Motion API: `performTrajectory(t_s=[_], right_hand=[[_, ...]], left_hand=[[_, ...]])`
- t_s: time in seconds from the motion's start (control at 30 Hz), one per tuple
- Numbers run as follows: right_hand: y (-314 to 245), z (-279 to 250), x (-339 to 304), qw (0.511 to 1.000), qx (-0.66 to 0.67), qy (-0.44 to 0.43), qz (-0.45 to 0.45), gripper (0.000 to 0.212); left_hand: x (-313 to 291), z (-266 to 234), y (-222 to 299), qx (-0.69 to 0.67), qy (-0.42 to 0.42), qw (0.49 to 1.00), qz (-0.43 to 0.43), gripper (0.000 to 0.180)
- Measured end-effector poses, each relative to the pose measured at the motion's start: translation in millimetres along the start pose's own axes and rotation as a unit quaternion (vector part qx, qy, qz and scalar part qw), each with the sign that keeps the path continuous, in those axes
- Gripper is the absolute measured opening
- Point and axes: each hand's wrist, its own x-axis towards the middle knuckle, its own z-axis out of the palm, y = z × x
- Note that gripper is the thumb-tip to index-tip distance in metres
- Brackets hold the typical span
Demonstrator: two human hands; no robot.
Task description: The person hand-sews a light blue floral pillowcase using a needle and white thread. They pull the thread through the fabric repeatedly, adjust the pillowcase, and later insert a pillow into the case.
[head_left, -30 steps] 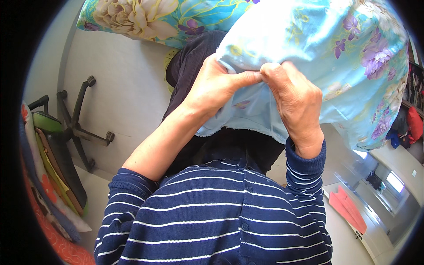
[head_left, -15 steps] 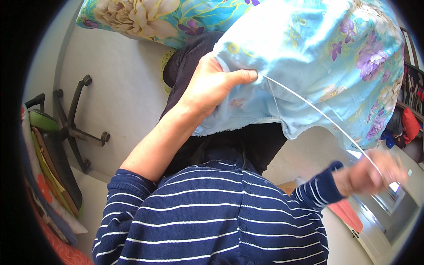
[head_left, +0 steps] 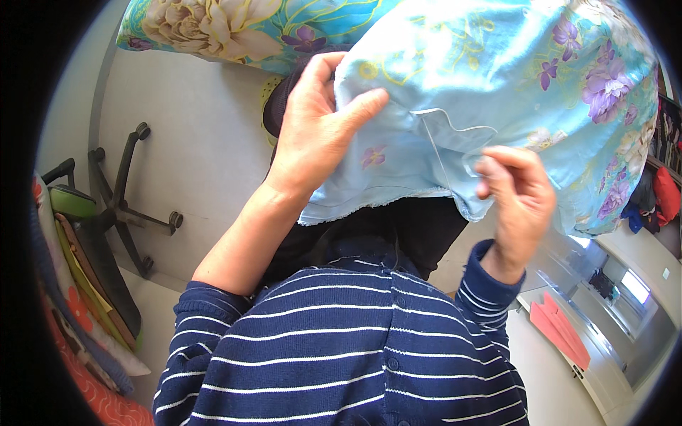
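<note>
Light blue floral fabric (head_left: 440, 78) with purple flowers drapes over my lap, its near edge frayed. My left hand (head_left: 312, 131) grips its left side, thumb on top and the other fingers partly behind the cloth. To the right of that thumb, a white thread (head_left: 455, 125) comes out of the fabric and curves slackly toward my right hand (head_left: 515, 199). The right hand is closed in a pinch just above the cloth, at the thread. Any needle between its fingertips is too small to make out. A second thin line of thread runs down toward the frayed edge.
A bright floral padded piece (head_left: 220, 32) lies beyond my left hand. On the left are a wheeled chair base (head_left: 117, 206) and a stack of folded cloths (head_left: 89, 284). Salmon-coloured folded sheets (head_left: 561, 330) are at lower right, dark and red items (head_left: 664, 199) at far right.
My right hand has come back from the far right to the fabric, and the taut thread has gone slack in a loop. My left thumb has lifted away from the thread's exit point.
</note>
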Motion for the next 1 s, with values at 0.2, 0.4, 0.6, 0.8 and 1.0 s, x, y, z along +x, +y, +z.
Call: performTrajectory(t_s=[0.2, 0.4, 0.6, 0.8, 1.0], right_hand=[[26.5, 32.5, 14.3, 0.963, -0.205, -0.047, -0.168, 0.013], [33.9, 39.9, 15.1, 0.953, -0.226, -0.042, -0.199, 0.013], [36.5, 42.1, 20.3, 0.927, -0.279, -0.044, -0.248, 0.014], [34.7, 44.0, 21.9, 0.927, -0.283, -0.063, -0.239, 0.009], [35.4, 44.3, 17.1, 0.951, -0.242, -0.057, -0.183, 0.006]], left_hand=[[2.6, -8.4, 2.3, -0.009, -0.019, 1.000, -0.022, 0.030], [5.3, -9.6, -0.1, 0.000, -0.030, 0.999, -0.024, 0.027], [7.7, -12.6, -2.6, 0.020, -0.045, 0.998, -0.028, 0.024], [7.8, -13.0, -2.0, 0.033, -0.048, 0.998, -0.020, 0.026], [7.4, -13.3, 3.0, 0.082, -0.060, 0.994, -0.039, 0.031]])
